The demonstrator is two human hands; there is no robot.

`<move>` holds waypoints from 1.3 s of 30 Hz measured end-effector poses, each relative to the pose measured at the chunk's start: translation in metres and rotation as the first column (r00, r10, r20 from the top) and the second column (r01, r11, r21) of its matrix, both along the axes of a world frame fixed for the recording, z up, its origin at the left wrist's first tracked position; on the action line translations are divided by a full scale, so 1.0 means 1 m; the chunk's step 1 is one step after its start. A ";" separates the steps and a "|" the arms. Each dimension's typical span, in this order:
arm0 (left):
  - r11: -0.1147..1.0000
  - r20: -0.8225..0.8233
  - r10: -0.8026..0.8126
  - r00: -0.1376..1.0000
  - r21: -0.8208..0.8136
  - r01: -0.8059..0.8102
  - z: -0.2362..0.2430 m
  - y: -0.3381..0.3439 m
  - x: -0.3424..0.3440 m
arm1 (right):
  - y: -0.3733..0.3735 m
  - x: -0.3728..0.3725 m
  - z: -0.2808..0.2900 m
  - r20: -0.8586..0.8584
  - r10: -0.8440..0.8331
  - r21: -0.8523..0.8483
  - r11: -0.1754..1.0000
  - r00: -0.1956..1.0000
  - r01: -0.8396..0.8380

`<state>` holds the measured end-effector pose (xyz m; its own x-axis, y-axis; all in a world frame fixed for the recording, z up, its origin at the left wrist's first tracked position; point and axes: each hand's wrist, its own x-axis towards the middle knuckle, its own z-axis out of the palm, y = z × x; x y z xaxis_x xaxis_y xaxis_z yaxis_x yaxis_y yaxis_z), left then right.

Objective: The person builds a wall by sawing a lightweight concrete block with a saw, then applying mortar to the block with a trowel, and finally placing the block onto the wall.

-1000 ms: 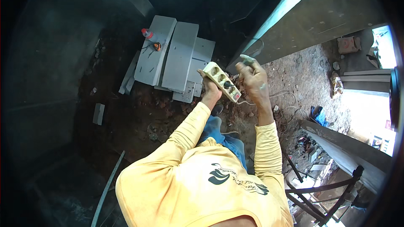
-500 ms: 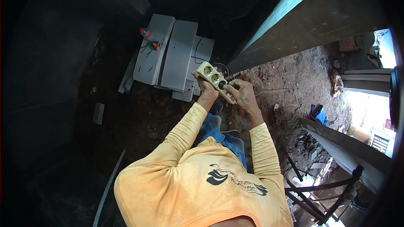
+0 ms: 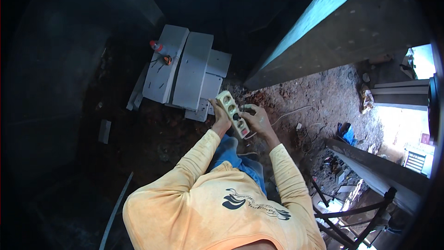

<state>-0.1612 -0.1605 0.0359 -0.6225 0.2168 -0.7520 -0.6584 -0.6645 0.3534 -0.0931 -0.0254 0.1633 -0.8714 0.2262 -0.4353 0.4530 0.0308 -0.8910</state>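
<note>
A cream power strip (image 3: pixel 226 99) slants in front of my body, its sockets facing up and a red switch near its lower end. My left hand (image 3: pixel 222 122) is closed round its left edge. One of the lower sockets has a black plug (image 3: pixel 236 116) seated in it. My right hand (image 3: pixel 258 121) is closed at the right side of that plug, thumb and finger bent against it; its cord is mostly hidden by the fingers. From the strip's lower end a white cable (image 3: pixel 250 136) comes out and passes under my right hand.
Pale blocks (image 3: pixel 193 65) are stacked ahead, bearing a red-capped bottle (image 3: pixel 156 46) and an orange-and-black tool (image 3: pixel 167 59). A concrete column (image 3: pixel 323 41) rises on the right. White cable (image 3: pixel 291 112) trails over rough ground. Black metal bars (image 3: pixel 356 213) stand lower right.
The power strip and both hands have come lower and a little left, and the strip has turned more upright. My right fingers have shifted from over the plug to its right side.
</note>
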 end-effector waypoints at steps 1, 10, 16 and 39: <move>0.998 0.017 -0.062 0.998 0.001 0.062 0.005 0.000 0.002 | 0.007 -0.007 -0.005 -0.002 -0.003 0.010 1.000 1.000 0.003; 0.645 -0.039 -0.102 0.994 -0.763 0.036 -0.038 -0.046 -0.034 | -0.025 -0.064 0.062 -0.085 0.025 -0.286 0.957 0.996 -0.048; 0.737 -0.247 -0.662 0.708 -0.386 0.555 0.122 -0.007 -0.129 | -0.018 -0.096 0.014 -0.316 0.115 0.286 0.958 0.942 -0.021; 0.180 -0.202 -0.978 0.043 -0.936 -0.304 -0.075 0.198 -0.275 | -0.053 0.420 -0.106 0.716 -0.611 0.204 0.647 0.339 0.734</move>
